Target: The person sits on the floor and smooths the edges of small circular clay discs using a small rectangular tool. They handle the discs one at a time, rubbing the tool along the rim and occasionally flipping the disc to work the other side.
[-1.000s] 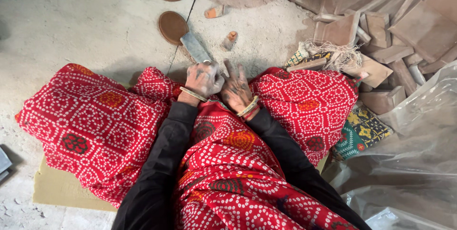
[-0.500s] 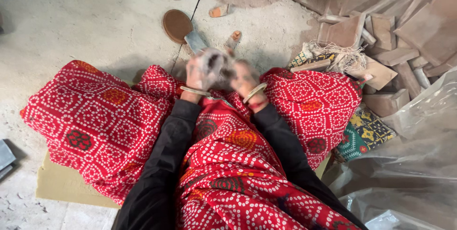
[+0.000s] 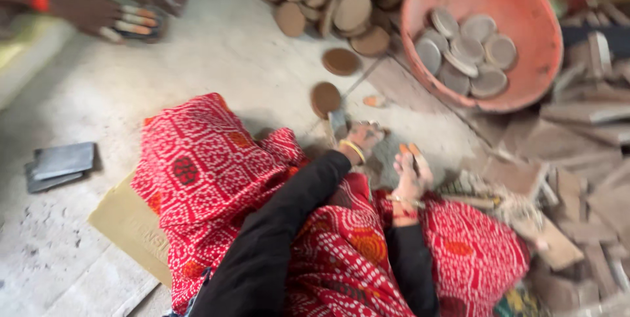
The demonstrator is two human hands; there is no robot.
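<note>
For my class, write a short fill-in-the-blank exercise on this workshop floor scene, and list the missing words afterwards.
1. The grey discs lie inside a round ____ basin.
2. The person's lap is covered by a ____ patterned cloth.
3. Both arms wear long ____ sleeves.
4. The left hand and right hand each show a ____ at the wrist.

Missing words: orange; red; black; bangle

Bare floor (image 3: pixel 216 61) lies open ahead-left of my fingers; the orange tub (image 3: pixel 525 15), clay discs (image 3: pixel 325 99) and brick pile (image 3: pixel 577 179) crowd my right.
</note>
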